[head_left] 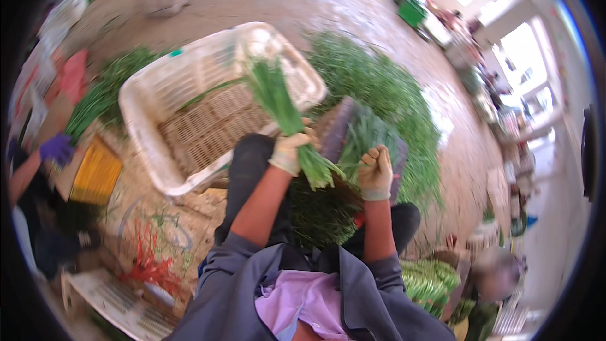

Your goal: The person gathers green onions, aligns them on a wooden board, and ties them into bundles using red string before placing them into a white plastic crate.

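Note:
My left hand (293,149), in a pale glove, is wrapped round a bunch of long flat green stalks that look like chives (278,101). The leafy tips lean up over the near right part of a white plastic crate (140,127), and the cut ends point down towards my lap. My right hand (375,175), gloved too, is closed with its fingertips up; whatever it may hold is too small to make out. It is beside a heap of darker green leaves (369,134) on a purple-grey padded or boxed surface (337,127).
Loose greens (407,104) cover the floor beyond on the right. At left, another person's purple-gloved hand (57,149) is near a yellow box (96,172). Red strips (153,265) lie at lower left. Bundled greens (432,284) and another person (495,278) are at lower right.

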Demonstrator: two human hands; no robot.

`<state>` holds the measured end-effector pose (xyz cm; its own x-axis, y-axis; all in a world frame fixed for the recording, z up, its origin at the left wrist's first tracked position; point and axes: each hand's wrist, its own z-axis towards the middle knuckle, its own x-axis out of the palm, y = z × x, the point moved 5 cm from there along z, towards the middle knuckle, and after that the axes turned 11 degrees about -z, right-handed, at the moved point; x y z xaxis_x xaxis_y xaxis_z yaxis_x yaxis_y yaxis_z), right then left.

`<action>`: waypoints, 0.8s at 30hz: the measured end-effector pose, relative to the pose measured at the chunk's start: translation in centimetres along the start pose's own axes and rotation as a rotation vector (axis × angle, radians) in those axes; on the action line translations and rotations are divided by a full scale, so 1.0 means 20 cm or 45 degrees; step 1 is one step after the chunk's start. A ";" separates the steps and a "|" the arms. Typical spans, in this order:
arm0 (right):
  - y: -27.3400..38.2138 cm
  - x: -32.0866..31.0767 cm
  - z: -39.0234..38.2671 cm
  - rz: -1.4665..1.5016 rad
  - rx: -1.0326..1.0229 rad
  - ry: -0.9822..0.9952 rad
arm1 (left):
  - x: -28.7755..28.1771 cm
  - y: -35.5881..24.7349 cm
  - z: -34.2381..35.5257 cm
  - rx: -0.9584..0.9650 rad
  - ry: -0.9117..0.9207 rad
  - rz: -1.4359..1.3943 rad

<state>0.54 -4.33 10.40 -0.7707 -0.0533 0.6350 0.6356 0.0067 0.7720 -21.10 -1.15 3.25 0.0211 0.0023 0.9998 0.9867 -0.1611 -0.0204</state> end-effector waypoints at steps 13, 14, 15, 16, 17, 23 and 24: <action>0.03 0.17 -0.22 -1.270 0.356 0.029 | -0.02 0.00 0.00 0.009 0.104 -0.008; 0.00 0.18 -0.23 -1.287 0.363 0.052 | -0.03 -0.01 0.00 0.017 0.105 0.002; -0.02 0.16 -0.25 -1.281 0.363 0.055 | -0.03 0.00 0.00 0.019 0.103 0.009; -0.04 0.15 -0.25 -1.324 0.352 0.077 | -0.04 -0.01 0.00 0.045 0.071 0.007; -0.05 0.14 -0.26 -1.366 0.341 0.099 | -0.05 -0.02 0.00 0.070 0.038 0.006; -0.07 0.11 -0.32 -2.128 0.082 0.644 | -0.07 0.00 0.02 0.143 -0.109 -0.041; -0.06 0.12 -0.31 -1.970 0.078 0.415 | -0.07 -0.01 0.03 0.158 -0.143 -0.049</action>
<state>-1.76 -10.60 10.82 -0.5977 -0.2499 -0.7618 -0.7323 -0.2166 0.6456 -21.22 -0.62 1.81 -0.0064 0.1179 0.9930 0.9993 -0.0356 0.0107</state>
